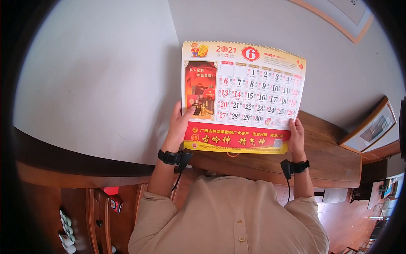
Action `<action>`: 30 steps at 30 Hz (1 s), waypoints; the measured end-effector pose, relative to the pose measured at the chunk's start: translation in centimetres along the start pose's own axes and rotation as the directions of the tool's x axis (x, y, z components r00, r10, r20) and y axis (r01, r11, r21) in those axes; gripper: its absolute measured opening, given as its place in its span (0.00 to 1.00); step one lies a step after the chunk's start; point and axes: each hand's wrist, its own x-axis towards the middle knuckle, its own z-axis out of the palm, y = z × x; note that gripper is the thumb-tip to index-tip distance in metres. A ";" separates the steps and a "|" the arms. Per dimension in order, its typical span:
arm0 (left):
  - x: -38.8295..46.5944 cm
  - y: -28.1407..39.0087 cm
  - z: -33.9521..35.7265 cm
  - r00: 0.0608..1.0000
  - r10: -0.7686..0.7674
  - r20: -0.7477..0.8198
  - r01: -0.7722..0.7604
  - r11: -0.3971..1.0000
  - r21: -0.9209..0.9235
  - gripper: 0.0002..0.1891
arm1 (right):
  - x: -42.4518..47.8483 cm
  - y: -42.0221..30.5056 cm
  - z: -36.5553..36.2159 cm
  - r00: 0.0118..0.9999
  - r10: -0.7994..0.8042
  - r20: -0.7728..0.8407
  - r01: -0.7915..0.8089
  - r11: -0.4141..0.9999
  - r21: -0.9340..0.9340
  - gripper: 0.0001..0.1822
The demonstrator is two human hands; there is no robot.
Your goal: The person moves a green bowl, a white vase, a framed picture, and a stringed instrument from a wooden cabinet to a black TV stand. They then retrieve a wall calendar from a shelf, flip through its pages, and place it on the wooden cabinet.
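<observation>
Both hands hold a paper wall calendar [257,92] up in front of me, its month page facing me. Along the top edge runs a spiral binding [241,43], and a red and yellow printed band crosses the bottom. My left hand [180,123] grips the lower left edge, thumb on the front beside a picture of bottles. At the lower right edge, my right hand [296,135] pinches the sheet with its thumb in front. The fingers behind the paper are mostly hidden. Each wrist wears a black strap with a cabled device.
Behind the calendar runs a wooden tabletop [330,158] against a pale wall [104,79]. A framed picture [371,127] leans at the right; another frame [356,36] hangs above. Lower left, a wooden cabinet [123,228] stands near several white cups [67,230].
</observation>
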 end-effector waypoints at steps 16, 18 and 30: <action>0.3 3.0 0.7 0.975 -0.094 -0.201 0.140 0.965 0.224 0.11 | -1.1 -6.0 1.1 0.914 0.401 0.059 -0.405 0.910 0.089 0.16; 0.3 3.9 0.8 0.967 -0.125 -0.224 0.189 0.939 0.289 0.12 | -1.0 -7.6 1.1 0.888 0.454 0.077 -0.459 0.886 0.071 0.16; 0.6 9.0 2.3 0.942 -0.222 -0.252 0.314 0.848 0.427 0.17 | -0.8 -11.2 1.0 0.778 0.591 0.212 -0.620 0.777 0.110 0.16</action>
